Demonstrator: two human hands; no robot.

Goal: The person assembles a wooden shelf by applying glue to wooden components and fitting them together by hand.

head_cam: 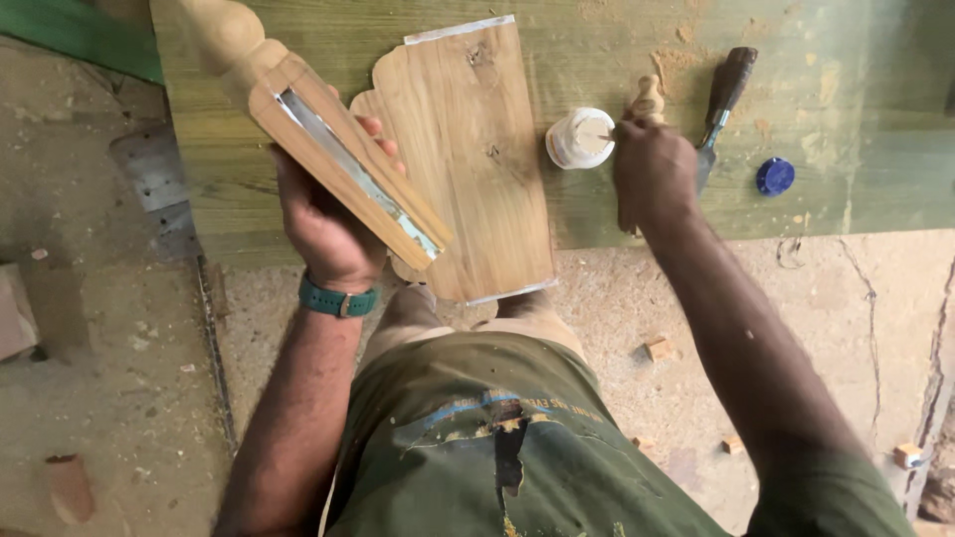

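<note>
On a workbench (856, 189), a shaped board (477, 159) lies in the middle, with a turned post (328, 149) held above its left edge by the left hand (323, 224), and to its right a glue pot (580, 137), the right hand (654, 171), a chisel (724, 99) and a cap (775, 176).

Soft even daylight, mostly sharp

Turned wooden post (328, 149) with glue-wet groove, tilted; open white glue pot (580, 137) on bench.

Green workbench (856, 169); on it a scalloped board (477, 149), white glue pot (580, 137), chisel (724, 104), blue cap (775, 176), sawdust (681, 65)
</note>
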